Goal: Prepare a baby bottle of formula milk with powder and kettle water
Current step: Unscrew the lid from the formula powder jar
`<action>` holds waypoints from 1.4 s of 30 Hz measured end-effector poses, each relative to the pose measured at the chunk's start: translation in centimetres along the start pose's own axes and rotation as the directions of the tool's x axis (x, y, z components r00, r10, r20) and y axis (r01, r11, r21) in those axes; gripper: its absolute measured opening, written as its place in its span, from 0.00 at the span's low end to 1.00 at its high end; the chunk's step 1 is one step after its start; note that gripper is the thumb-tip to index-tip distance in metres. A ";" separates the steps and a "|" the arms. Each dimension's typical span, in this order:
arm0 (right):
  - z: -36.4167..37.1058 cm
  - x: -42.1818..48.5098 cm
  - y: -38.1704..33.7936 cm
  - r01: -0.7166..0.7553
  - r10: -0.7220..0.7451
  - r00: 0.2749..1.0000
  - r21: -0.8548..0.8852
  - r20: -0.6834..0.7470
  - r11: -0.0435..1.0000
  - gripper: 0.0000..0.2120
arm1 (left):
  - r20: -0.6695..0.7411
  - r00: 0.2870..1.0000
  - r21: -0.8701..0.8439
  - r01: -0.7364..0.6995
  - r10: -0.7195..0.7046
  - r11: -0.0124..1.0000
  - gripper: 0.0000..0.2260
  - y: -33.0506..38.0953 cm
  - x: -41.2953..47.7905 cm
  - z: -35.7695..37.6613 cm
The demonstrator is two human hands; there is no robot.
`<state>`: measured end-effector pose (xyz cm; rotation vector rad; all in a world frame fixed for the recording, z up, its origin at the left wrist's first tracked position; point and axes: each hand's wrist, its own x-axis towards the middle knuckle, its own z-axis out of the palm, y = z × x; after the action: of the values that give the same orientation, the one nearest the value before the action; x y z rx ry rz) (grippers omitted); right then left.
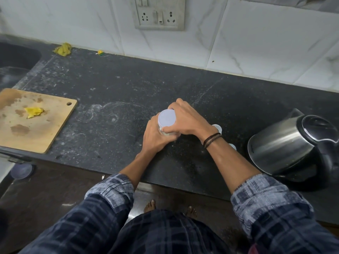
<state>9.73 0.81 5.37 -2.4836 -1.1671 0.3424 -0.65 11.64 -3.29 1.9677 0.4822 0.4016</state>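
A clear container with a pale lilac lid stands on the black counter at mid-frame. My left hand wraps its body from the near left. My right hand curls over the lid's rim from the right. Whether this is the powder jar or the bottle I cannot tell; its contents are mostly hidden by my fingers. A steel kettle with a black lid and handle stands at the right edge. Two small whitish round objects peek out behind my right wrist.
A wooden cutting board with a yellow scrap lies at the left. A sink sits at the far left. A yellow rag lies by the tiled wall, below a socket panel. The counter's front edge runs below my forearms.
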 end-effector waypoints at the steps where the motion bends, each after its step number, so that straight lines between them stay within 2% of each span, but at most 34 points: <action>1: 0.1 -0.1 -0.2 0.001 -0.002 1.000 -0.041 -0.005 0.999 0.31 | -0.003 1.000 -0.004 -0.021 0.021 1.000 0.27 0.1 0.0 0.0; 5: 1.2 -0.6 -0.8 0.000 -0.020 0.996 -0.237 -0.083 0.971 0.36 | 0.004 0.999 0.021 -0.042 0.042 0.999 0.34 -0.7 0.1 0.0; 11: 2.6 -1.1 -1.5 -0.088 -0.015 0.977 -0.467 -0.214 0.880 0.40 | 0.039 0.997 0.075 -0.068 0.065 0.995 0.45 -2.1 0.5 0.5; 13: 2.9 -1.0 -1.3 -0.092 -0.027 0.976 -0.516 -0.218 0.852 0.40 | 0.060 0.996 0.091 -0.073 0.068 0.993 0.45 -2.5 0.8 0.7; 20: 2.7 -0.2 -0.8 -0.043 -0.056 0.981 -0.487 -0.187 0.873 0.37 | 0.034 0.990 0.083 -0.142 0.140 0.986 0.38 -2.7 1.4 0.5; 24: 2.4 0.0 -0.7 -0.036 -0.049 0.984 -0.460 -0.172 0.887 0.36 | 0.061 0.992 0.110 -0.118 0.112 0.987 0.35 -3.2 1.9 0.6; 31: 1.8 0.1 -0.2 0.014 -0.079 0.989 -0.448 -0.125 0.894 0.36 | 0.029 0.999 0.102 -0.047 0.044 0.994 0.43 -2.9 1.3 0.8; 42: 1.4 0.4 0.4 0.070 -0.119 0.990 -0.456 -0.079 0.887 0.35 | 0.016 0.998 0.106 -0.060 0.059 0.993 0.41 -2.4 1.3 0.8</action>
<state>9.74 1.22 3.95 -2.7746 -1.4526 -0.1064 0.46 12.66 -5.71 2.0908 0.4459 0.4081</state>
